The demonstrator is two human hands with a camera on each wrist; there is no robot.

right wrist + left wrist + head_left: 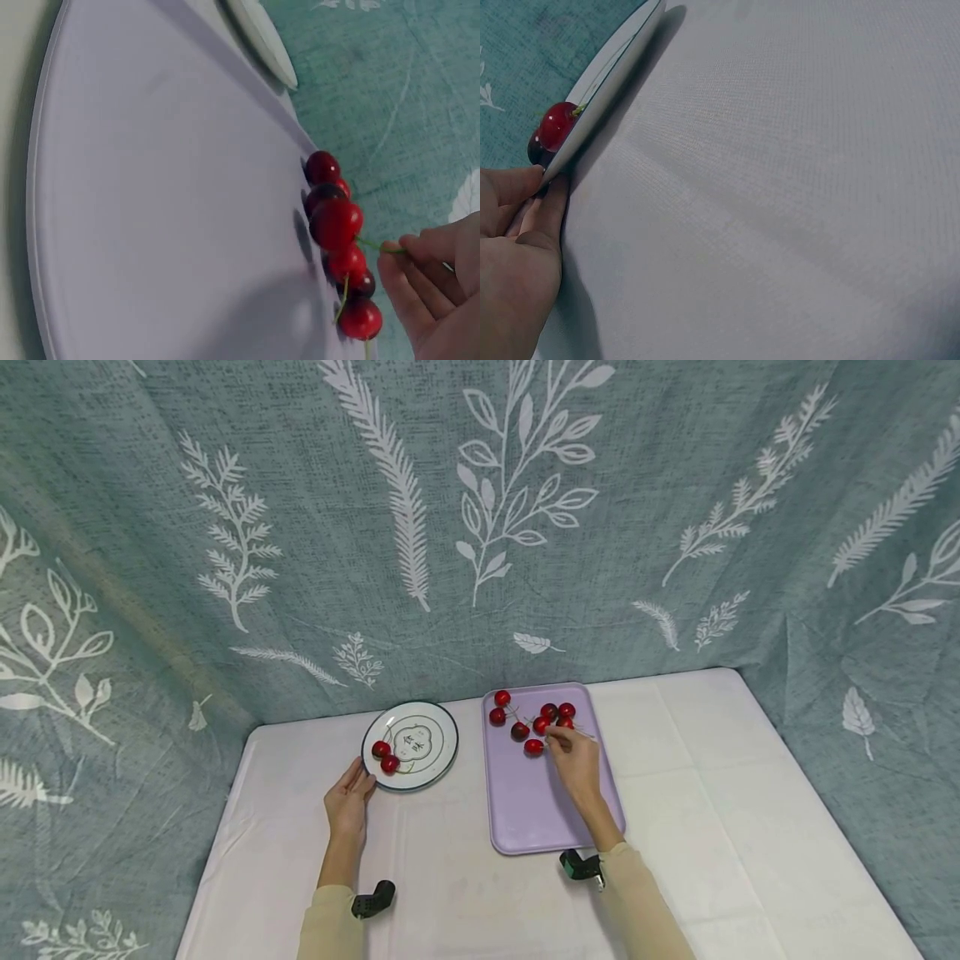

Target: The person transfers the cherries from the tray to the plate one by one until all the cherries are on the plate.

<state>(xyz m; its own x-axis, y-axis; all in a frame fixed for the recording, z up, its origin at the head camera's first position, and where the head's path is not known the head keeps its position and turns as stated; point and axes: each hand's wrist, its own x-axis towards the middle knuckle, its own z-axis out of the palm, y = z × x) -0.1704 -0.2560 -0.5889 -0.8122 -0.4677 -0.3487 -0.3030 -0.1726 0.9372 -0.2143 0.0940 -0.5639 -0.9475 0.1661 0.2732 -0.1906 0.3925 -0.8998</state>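
A white plate (442, 745) with a dark rim holds two red cherries (386, 757). My left hand (360, 781) lies flat on the cloth, its straight fingers touching the plate's near-left rim. In the left wrist view those fingertips (551, 206) meet the plate's edge (607, 94), with a cherry (555, 125) just behind. A lavender tray (525, 810) carries several cherries at its far end. My right hand (551, 739) reaches among them. In the right wrist view it (394, 251) pinches the green stem of one cherry (336, 223).
A white cloth (750, 827) covers the table. A teal curtain (480, 527) with a white leaf print hangs close behind and along both sides. The near half of the tray is bare. Black wrist cameras (372, 899) sit on both forearms.
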